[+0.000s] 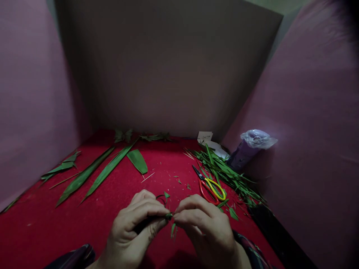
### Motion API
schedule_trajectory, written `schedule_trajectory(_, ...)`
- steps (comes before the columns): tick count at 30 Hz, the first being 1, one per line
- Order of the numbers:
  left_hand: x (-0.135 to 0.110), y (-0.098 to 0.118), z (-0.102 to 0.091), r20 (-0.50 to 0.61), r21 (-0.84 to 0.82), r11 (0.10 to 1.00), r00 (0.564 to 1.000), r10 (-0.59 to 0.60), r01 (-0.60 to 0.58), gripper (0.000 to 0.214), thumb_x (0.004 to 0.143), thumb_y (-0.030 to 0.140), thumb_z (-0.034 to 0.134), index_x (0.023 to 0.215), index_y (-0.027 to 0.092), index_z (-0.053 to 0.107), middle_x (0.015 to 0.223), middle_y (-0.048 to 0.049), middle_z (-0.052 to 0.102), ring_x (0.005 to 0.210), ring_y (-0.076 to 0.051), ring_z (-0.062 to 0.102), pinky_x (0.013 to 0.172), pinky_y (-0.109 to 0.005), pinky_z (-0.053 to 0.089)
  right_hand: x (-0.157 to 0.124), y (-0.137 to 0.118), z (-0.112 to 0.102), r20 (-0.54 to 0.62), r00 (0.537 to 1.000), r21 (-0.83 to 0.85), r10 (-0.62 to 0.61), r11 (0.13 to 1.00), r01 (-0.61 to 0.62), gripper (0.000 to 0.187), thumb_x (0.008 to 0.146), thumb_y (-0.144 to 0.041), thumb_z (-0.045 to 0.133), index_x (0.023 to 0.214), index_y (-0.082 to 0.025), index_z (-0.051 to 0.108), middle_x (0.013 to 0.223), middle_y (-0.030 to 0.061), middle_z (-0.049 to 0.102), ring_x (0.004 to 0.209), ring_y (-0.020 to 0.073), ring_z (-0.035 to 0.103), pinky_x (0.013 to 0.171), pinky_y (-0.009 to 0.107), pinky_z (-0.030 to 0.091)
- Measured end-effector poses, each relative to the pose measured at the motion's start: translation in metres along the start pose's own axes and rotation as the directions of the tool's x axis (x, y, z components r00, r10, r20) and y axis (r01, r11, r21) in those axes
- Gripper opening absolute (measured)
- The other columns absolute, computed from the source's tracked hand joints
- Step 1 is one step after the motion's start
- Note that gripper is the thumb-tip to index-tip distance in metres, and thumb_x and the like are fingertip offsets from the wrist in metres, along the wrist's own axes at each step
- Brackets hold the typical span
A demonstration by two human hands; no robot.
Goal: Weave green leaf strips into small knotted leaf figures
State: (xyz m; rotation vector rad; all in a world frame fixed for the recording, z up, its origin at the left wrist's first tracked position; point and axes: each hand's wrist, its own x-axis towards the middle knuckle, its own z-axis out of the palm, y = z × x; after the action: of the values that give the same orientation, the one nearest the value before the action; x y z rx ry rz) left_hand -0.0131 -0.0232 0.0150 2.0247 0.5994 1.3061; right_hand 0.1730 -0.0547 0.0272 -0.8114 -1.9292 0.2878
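Observation:
My left hand (137, 226) pinches a small piece of green leaf (168, 216) between thumb and forefinger, low in the middle of the view. Fingertips of my right hand (204, 224) are closed at the other end of the same piece; whether they grip it or only touch it is hard to see. Beneath the fingers hangs a narrow green strip (173, 231). Just beyond my right hand lie scissors (211, 186) with one red and one yellow handle, on the red cloth (106, 220).
Long green leaves (109, 172) lie at left, with a broad cut leaf (137, 161) beside them. A heap of leaf strips (224, 172) runs along the right, near a purple plastic-wrapped object (246, 149) and a dark bar (277, 231). Wooden sticks (147, 177) and scraps are scattered mid-cloth. Walls enclose three sides.

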Motion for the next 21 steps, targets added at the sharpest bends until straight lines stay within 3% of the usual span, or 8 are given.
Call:
schedule_trajectory(7, 0.000, 0.002, -0.001, 0.011, 0.032, 0.999, 1.000, 0.021, -0.022, 0.021, 0.079, 0.002, 0.058, 0.089, 0.020, 0.064, 0.072, -0.0009, 0.064, 0.070, -0.017, 0.054, 0.066, -0.031, 0.045, 0.006, -0.005, -0.006, 0.098, 0.995, -0.046, 0.027, 0.999, -0.022, 0.017, 0.082, -0.007, 0.054, 0.087, -0.018, 0.065, 0.082, 0.0064, 0.063, 0.069, 0.0133, 0.059, 0.061, 0.024, 0.049)
schedule_trajectory(11, 0.000, 0.001, -0.001, 0.007, 0.034, 0.999, 0.999, 0.042, -0.042, 0.023, 0.079, 0.001, 0.059, 0.091, 0.020, 0.063, 0.073, -0.0009, 0.065, 0.070, -0.017, 0.055, 0.067, -0.031, 0.044, 0.010, -0.013, -0.011, 0.171, 0.984, 0.020, 0.056, 0.998, -0.060, 0.017, 0.081, -0.003, 0.051, 0.085, -0.014, 0.064, 0.080, 0.0084, 0.064, 0.072, 0.0145, 0.060, 0.064, 0.024, 0.048)
schedule_trajectory(21, -0.001, 0.001, -0.001, 0.044, 0.069, 0.995, 0.997, 0.064, -0.067, 0.025, 0.079, -0.001, 0.058, 0.094, 0.019, 0.061, 0.076, -0.0014, 0.065, 0.073, -0.017, 0.054, 0.069, -0.032, 0.043, 0.013, -0.018, -0.010, 0.129, 0.969, 0.160, 0.211, 0.960, -0.230, 0.014, 0.078, -0.001, 0.052, 0.079, -0.011, 0.063, 0.071, 0.0052, 0.057, 0.064, 0.0126, 0.053, 0.059, 0.023, 0.044)
